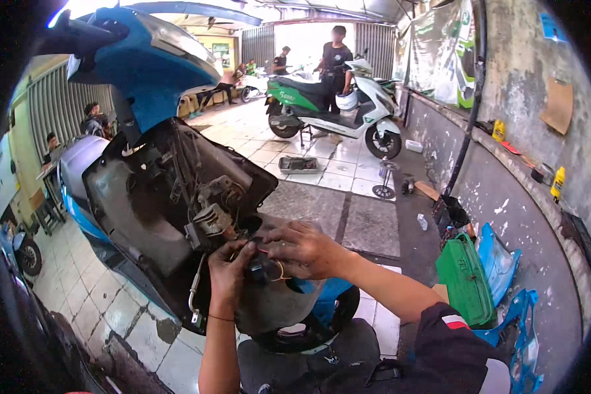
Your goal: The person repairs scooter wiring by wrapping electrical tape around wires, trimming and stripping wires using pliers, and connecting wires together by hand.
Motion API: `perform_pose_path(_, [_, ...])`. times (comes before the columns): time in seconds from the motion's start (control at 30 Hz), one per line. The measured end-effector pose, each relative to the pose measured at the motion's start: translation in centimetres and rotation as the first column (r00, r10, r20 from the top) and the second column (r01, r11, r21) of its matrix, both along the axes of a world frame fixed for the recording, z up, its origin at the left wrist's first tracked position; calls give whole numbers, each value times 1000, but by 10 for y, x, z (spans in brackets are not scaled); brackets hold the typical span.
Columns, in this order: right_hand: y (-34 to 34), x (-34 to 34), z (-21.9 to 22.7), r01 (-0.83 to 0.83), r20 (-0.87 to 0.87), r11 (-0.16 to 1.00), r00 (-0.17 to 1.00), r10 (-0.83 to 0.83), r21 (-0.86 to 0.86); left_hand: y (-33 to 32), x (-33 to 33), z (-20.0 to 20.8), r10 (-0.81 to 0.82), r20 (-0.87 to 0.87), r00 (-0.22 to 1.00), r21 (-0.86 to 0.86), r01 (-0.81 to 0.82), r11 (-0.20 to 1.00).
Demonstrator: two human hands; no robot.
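Observation:
At the open front of a blue scooter [157, 105] with its panels off, both my hands meet just below the exposed metal frame parts. My left hand [230, 272] is closed, thumb and fingers pinching thin wires at a small dark part [264, 268]. From the right my right hand [308, 249] reaches over, its fingers curled and pinched at the same wires; a reddish bit and a yellowish wire [282, 270] show by its fingertips. The wire ends are hidden between my fingers. Just above my left hand sits a dirty metal housing [213, 220].
A green metal toolbox [466, 279] and blue body panels [522, 328] lie along the right wall. Ahead stand a grey parts tray [298, 165] and a green-and-white scooter [335, 105], with a person [335, 59] beside it. Yellow bottles [557, 184] stand on the wall ledge.

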State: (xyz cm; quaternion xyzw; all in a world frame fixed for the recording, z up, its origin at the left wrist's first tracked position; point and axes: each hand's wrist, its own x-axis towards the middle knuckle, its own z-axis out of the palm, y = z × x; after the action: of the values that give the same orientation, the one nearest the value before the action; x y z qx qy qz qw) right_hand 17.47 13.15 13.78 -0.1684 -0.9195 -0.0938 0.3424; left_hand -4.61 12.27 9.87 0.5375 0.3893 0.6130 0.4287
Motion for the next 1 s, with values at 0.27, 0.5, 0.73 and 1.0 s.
perform_pose_path(0.27, [29, 23, -30, 55, 211, 914, 966, -151, 401, 5, -2, 2, -166, 49, 985, -73, 170, 983])
perform_pose_path(0.5, [7, 15, -49, 129, 81, 989, 987, -135, 77, 2, 6, 10, -45, -142, 989, 10, 47, 999])
perform_pose_path(0.73, [-11, -8, -42, 10, -130, 996, 991, -22, -92, 7, 6, 5, 26, -242, 970, 23, -21, 1000])
perform_pose_path(1.0, [0, -13, -35, -12, -68, 981, 998, -2, -196, 8, 7, 6, 90, -324, 942, 115, -55, 992])
